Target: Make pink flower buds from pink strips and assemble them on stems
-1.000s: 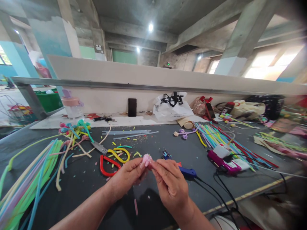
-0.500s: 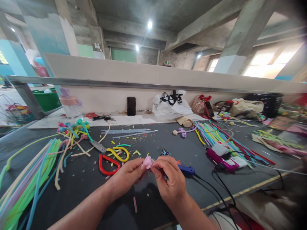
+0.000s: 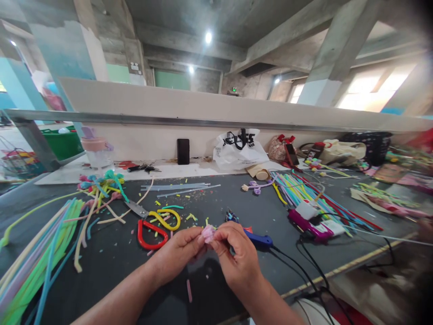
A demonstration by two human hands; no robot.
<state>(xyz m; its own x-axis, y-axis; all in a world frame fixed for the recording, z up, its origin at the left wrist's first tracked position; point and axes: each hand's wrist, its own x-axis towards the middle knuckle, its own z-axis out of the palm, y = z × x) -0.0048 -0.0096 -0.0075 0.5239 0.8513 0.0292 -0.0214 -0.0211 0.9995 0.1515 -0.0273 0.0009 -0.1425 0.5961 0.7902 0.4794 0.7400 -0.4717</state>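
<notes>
Between my two hands, above the dark table, is a small pink pipe-cleaner flower (image 3: 208,233). My left hand (image 3: 184,248) pinches it from the left, with thumb and forefinger pressed together. From the right, my right hand (image 3: 237,253) grips its edge with closed fingertips. The scissors (image 3: 152,234), one red handle and one yellow, lie open-bladed to the left of my left hand. Just behind my right hand lies a blue-handled corded tool (image 3: 259,240), its front part partly hidden by the hand. A short pink piece (image 3: 189,291) rests on the table below my hands.
Long pastel pipe cleaners (image 3: 43,253) lie at the left, and another bunch (image 3: 294,194) at the back right. A purple power strip (image 3: 309,225) with cables sits to the right. A phone (image 3: 183,151), a pink-lidded cup (image 3: 97,151) and a white bag (image 3: 238,151) stand along the back.
Both hands still hold the pink flower, which appears slightly turned and more covered by the right fingers. The whole view has shifted a little; the table things are unmoved.
</notes>
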